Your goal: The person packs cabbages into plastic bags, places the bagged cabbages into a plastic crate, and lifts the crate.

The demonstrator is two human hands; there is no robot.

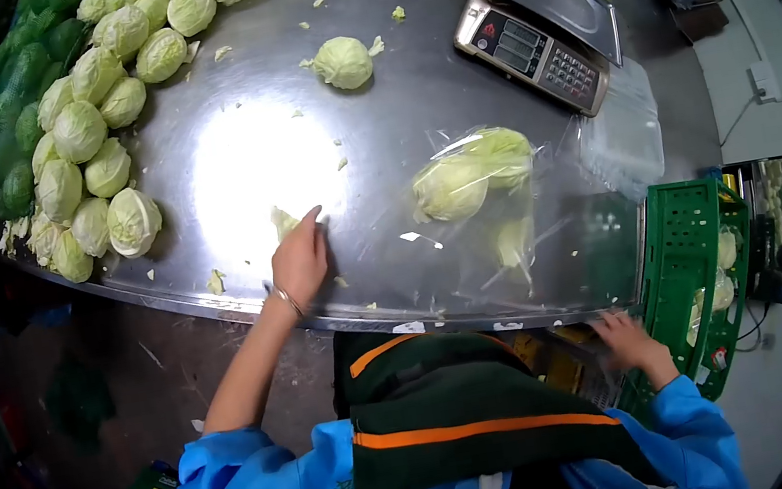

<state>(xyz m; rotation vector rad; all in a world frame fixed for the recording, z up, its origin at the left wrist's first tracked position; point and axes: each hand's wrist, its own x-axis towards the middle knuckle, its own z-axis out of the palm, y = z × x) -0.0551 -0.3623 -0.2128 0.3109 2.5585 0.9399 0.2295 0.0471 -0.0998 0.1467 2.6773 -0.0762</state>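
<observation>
My left hand [299,260] is low over the steel table near its front edge, one finger stretched out and the others curled. A pale cabbage leaf [283,222] pokes out from under the curled fingers, which look closed on it. My right hand [628,339], slightly blurred, is at the table's front right corner with fingers apart and nothing visible in it. Between the hands, further in, two cabbages [451,187] lie in a clear plastic bag [514,244]. A single loose cabbage [344,62] sits beyond them.
Many cabbages [81,131] are heaped at the left, beside green net sacks [13,119]. A digital scale [537,35] stands at the back right, with clear plastic bags [625,133] next to it. A green crate [679,242] adjoins the table's right end. Leaf scraps dot the steel table [375,136].
</observation>
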